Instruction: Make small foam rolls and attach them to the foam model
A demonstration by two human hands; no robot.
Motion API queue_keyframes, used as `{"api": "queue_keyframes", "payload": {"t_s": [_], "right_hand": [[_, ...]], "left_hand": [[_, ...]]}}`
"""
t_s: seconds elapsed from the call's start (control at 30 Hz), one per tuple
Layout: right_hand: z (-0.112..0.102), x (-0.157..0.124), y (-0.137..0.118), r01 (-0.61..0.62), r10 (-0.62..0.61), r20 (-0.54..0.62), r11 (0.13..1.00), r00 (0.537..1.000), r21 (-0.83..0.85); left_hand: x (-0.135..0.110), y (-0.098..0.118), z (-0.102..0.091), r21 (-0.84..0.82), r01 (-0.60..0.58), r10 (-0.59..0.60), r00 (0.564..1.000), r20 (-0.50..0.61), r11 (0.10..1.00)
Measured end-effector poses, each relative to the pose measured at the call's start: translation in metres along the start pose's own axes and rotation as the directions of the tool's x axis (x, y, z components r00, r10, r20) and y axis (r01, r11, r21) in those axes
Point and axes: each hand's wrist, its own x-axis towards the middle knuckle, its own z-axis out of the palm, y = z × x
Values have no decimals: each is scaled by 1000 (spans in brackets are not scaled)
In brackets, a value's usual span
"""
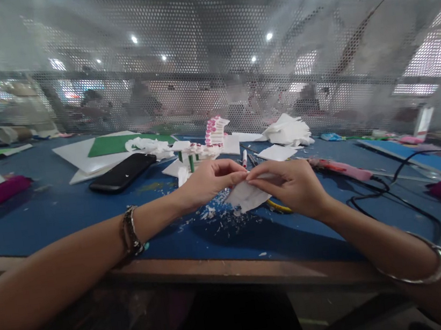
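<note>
My left hand (210, 181) and my right hand (288, 186) meet above the blue table (48, 214), both pinching the top of a small white piece of foam or paper (245, 197). The fingers of each hand are closed on it. White scraps and shavings (219, 214) lie on the table just under the hands. A beaded bracelet sits on my left wrist, a metal bangle on my right forearm.
A black phone (122, 173) lies at the left. White and green sheets (108, 145), a small white, green and pink model (202, 148), a white paper stack (287, 132), a pink tool with black cable (343, 170) and a perforated screen (209, 80) stand behind.
</note>
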Motion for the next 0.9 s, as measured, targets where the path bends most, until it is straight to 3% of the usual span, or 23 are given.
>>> {"api": "queue_keyframes", "payload": {"t_s": [0.2, 0.53, 0.9], "right_hand": [[0, 0, 2, -66, 66, 12, 998, 998, -1], [3, -2, 3, -146, 148, -45, 989, 988, 38], [4, -1, 3, -197, 207, -53, 968, 977, 154]], "left_hand": [[-3, -1, 5, 47, -53, 56, 997, -59, 997], [-6, -9, 6, 127, -196, 202, 979, -38, 972], [-5, -3, -1, 421, -395, 418, 908, 40, 816]]}}
